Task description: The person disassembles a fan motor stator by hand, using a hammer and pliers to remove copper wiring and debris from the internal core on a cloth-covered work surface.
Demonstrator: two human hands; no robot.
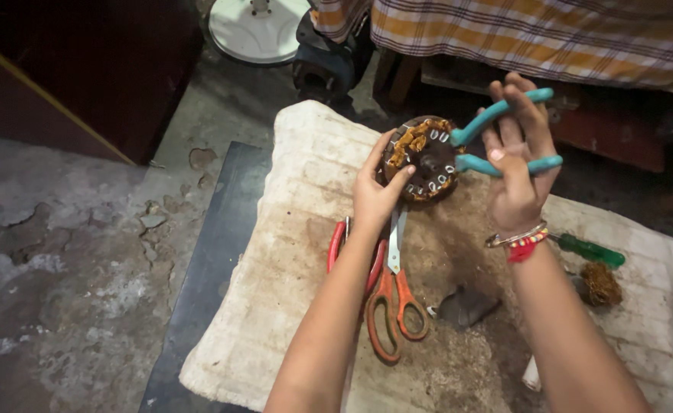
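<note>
Above a stained, off-white cloth [298, 229] spread over a dark worktop [214, 252]: left hand [374, 191] gripping a round motor stator [422, 159], fingers curled on its left rim, thumb against its face; copper windings [411, 140] visible in the upper slots. Stator raised clear of the cloth, tilted toward the camera. Right hand [518, 164] wrapped around the two teal handles of a pair of pliers [497, 138], handles spread apart, fingers only partly closed; plier tip at the right edge of the stator, jaws hidden behind it, contact impossible to confirm. Bracelet and red thread [521, 243] at the right wrist. On the cloth below the hands: orange-handled scissors [394, 298], blades pointing up toward the stator; red-handled pliers [338, 243] just beside them, partly hidden by the left forearm. Further right: green-handled screwdriver [590, 250], a tangled clump of copper wire [600, 283], a dark scrap [466, 306]. Cracked concrete floor [68, 260] to the left.
</note>
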